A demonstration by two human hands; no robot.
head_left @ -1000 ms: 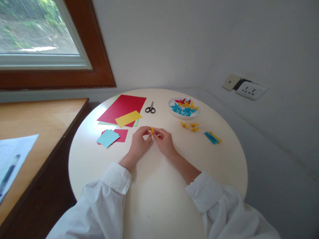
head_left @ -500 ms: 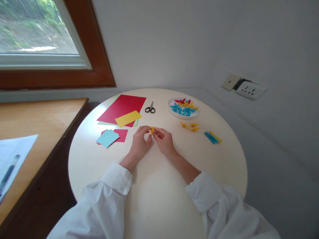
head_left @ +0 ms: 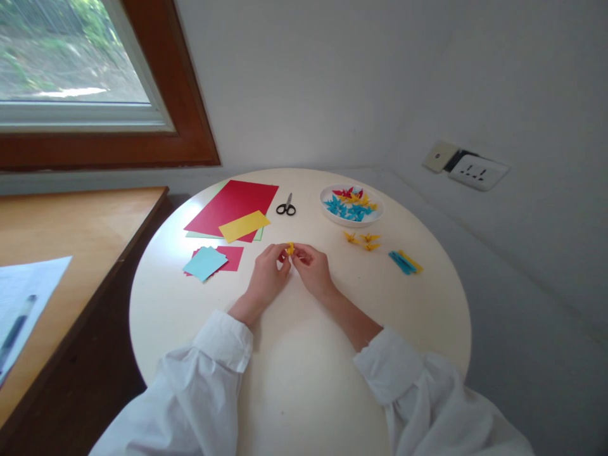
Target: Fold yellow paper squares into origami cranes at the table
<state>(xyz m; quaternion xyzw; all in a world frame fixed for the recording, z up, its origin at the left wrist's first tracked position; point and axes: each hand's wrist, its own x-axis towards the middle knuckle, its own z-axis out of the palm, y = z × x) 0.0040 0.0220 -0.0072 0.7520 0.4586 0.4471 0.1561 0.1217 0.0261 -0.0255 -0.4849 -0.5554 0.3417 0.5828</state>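
Between my fingertips is a small piece of folded yellow paper [head_left: 291, 249], partly hidden by the fingers. My left hand [head_left: 269, 271] pinches it from the left, and my right hand [head_left: 312, 269] grips it from the right. Three yellow paper cranes [head_left: 368, 239] stand on the table to the right of my hands. Behind them a white plate [head_left: 350, 222] holds several red, yellow and blue paper cranes [head_left: 349, 208]. Folded blue paper strips [head_left: 402, 263] lie farther right, with yellow ones beside them.
Black-handled scissors [head_left: 285, 208] lie beyond my hands on the round white table [head_left: 304, 354]. To the left are a red sheet [head_left: 237, 201], a yellow rectangle [head_left: 244, 226] and light blue squares [head_left: 205, 263] over red ones. A wooden desk [head_left: 95, 218] adjoins at left, bearing paper and a pen [head_left: 18, 329].
My left hand's fingers have shifted slightly down around the folded yellow paper. My right hand and the things on the table look the same.
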